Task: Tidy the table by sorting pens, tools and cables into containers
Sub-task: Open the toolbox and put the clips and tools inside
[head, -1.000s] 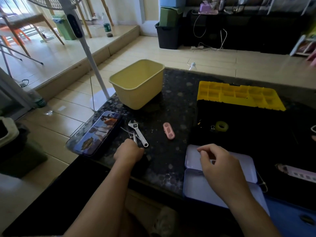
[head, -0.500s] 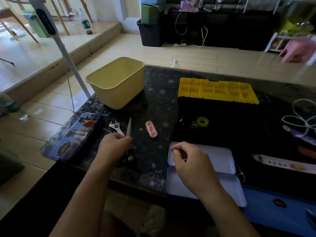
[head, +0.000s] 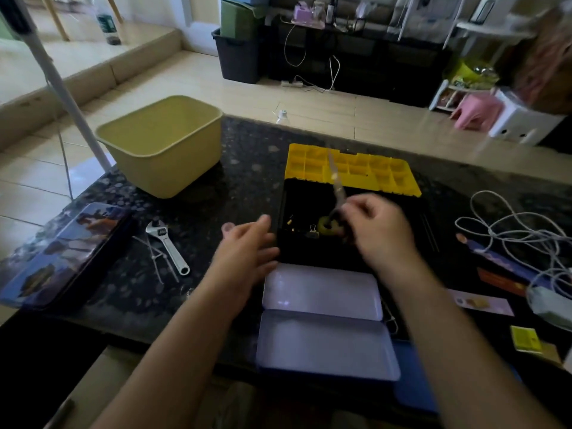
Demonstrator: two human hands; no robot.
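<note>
Scissors (head: 336, 193) in right hand (head: 376, 230), above toolbox (head: 309, 243).

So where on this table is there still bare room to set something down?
Bare counter lies between the yellow tub and the toolbox, and in front of the wrench toward the open purple tin. The right side is crowded with white cable, strips and cards.

Open granite (head: 247, 168) between the bin (head: 161, 144) and the yellow tray (head: 383, 178), easy pass there. Left side's tighter: wrench (head: 168, 247) lies beside the tin (head: 58, 252). Cable (head: 513, 233) clutters the right edge, open case (head: 325, 345) blocks the front.
</note>
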